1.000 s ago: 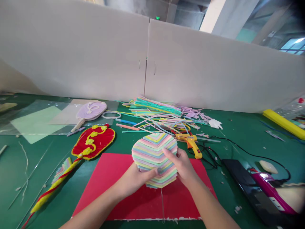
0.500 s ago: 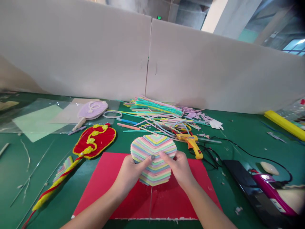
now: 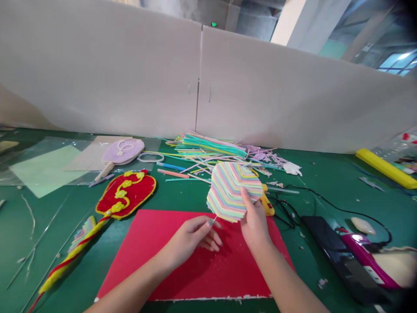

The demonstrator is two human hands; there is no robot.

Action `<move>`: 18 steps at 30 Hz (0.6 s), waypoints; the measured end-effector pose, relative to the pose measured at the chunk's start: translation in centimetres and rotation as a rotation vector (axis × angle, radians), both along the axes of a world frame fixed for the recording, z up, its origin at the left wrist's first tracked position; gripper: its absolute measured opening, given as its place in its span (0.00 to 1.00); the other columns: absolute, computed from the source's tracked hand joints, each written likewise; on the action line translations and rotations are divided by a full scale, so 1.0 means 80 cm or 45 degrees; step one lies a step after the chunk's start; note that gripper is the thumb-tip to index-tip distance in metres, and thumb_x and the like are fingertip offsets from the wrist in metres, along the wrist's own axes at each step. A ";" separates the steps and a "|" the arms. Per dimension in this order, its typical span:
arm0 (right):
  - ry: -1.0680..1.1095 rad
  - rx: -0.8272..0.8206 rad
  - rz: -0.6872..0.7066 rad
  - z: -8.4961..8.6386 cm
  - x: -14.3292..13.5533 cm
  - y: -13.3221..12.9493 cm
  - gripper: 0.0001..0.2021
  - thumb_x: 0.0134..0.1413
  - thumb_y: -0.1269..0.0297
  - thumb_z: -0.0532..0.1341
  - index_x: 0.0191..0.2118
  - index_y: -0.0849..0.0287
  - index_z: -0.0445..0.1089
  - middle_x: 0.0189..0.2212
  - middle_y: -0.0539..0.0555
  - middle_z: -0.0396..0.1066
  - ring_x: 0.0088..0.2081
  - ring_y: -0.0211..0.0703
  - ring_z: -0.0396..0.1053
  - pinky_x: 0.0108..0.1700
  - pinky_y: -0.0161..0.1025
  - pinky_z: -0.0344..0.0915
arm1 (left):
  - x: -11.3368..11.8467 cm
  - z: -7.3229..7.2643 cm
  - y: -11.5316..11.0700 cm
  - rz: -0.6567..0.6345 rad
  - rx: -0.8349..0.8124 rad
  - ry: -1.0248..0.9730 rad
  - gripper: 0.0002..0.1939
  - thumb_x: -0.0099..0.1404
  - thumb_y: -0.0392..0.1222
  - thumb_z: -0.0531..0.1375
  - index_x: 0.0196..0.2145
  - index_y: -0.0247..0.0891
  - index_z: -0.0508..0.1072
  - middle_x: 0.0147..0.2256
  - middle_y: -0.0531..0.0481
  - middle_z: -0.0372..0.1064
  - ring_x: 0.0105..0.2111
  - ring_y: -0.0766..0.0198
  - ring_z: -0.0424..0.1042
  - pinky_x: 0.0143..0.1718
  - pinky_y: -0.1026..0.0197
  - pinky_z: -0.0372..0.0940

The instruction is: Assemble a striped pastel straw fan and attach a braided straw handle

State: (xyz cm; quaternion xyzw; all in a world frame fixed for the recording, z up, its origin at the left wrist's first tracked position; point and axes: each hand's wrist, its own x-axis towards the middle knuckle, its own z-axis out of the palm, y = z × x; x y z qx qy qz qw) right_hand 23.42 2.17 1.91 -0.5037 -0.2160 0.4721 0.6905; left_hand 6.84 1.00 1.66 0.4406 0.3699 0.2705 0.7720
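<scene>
My right hand [image 3: 256, 221] grips a rounded panel of pastel zigzag stripes [image 3: 228, 187], with the thumb on its front face. The panel looks like a fan head made of pipe cleaners, held tilted above the red board [image 3: 241, 274]. From its lower edge sticks out a thin wire [image 3: 214, 219]. My left hand [image 3: 193, 239] pinches that wire between thumb and forefinger, its other fingers loosely spread. Left of the board lies a red fan with yellow flowers [image 3: 127, 195] and a yellow-and-red twisted handle.
A heap of pastel pipe cleaners [image 3: 211, 150] lies at the back. Behind the panel is a mostly hidden yellow glue gun [image 3: 267, 204]. To the right are a black phone [image 3: 335, 252] and a magenta power strip [image 3: 365, 261]. A purple fan [image 3: 124, 152] lies back left.
The panel has moved up and right and tilted, now in my right hand alone. My left hand has let go of its face and moved down to the wire.
</scene>
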 end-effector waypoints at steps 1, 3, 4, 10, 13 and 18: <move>0.022 -0.002 0.012 0.001 -0.001 -0.001 0.29 0.43 0.56 0.66 0.54 0.54 0.63 0.42 0.53 0.74 0.46 0.50 0.71 0.42 0.44 0.71 | 0.000 0.000 0.000 -0.025 0.041 0.017 0.21 0.55 0.58 0.58 0.30 0.35 0.68 0.23 0.50 0.71 0.22 0.65 0.71 0.28 0.63 0.65; 0.061 0.003 0.033 0.003 -0.004 -0.001 0.30 0.42 0.56 0.66 0.54 0.53 0.63 0.43 0.53 0.74 0.45 0.50 0.71 0.43 0.45 0.71 | -0.001 0.002 -0.001 -0.041 0.127 0.072 0.19 0.58 0.57 0.55 0.30 0.35 0.68 0.18 0.54 0.66 0.17 0.68 0.67 0.23 0.66 0.61; 0.074 0.007 0.034 0.003 -0.006 -0.002 0.30 0.42 0.57 0.66 0.54 0.54 0.63 0.43 0.53 0.74 0.44 0.50 0.72 0.43 0.46 0.71 | -0.001 0.004 -0.001 -0.035 0.173 0.104 0.19 0.60 0.56 0.54 0.29 0.35 0.67 0.16 0.56 0.63 0.15 0.70 0.64 0.21 0.66 0.59; 0.121 0.108 0.254 -0.001 -0.021 -0.005 0.30 0.40 0.59 0.67 0.53 0.54 0.64 0.45 0.56 0.73 0.43 0.51 0.72 0.43 0.49 0.70 | -0.001 0.004 -0.004 0.017 0.335 0.213 0.16 0.63 0.54 0.50 0.27 0.38 0.62 0.17 0.59 0.56 0.13 0.72 0.58 0.16 0.68 0.55; 0.081 0.107 0.360 -0.007 -0.029 -0.009 0.28 0.39 0.62 0.69 0.50 0.56 0.65 0.43 0.56 0.73 0.43 0.52 0.72 0.45 0.50 0.69 | 0.000 0.001 -0.006 0.082 0.361 0.239 0.16 0.63 0.54 0.49 0.29 0.38 0.63 0.17 0.60 0.53 0.13 0.72 0.54 0.15 0.69 0.55; 0.012 0.058 0.390 -0.012 -0.035 -0.014 0.26 0.39 0.64 0.69 0.48 0.60 0.67 0.41 0.56 0.75 0.45 0.51 0.71 0.48 0.50 0.67 | 0.000 0.000 -0.007 0.122 0.384 0.295 0.17 0.63 0.55 0.47 0.28 0.39 0.60 0.14 0.62 0.48 0.11 0.72 0.49 0.13 0.69 0.52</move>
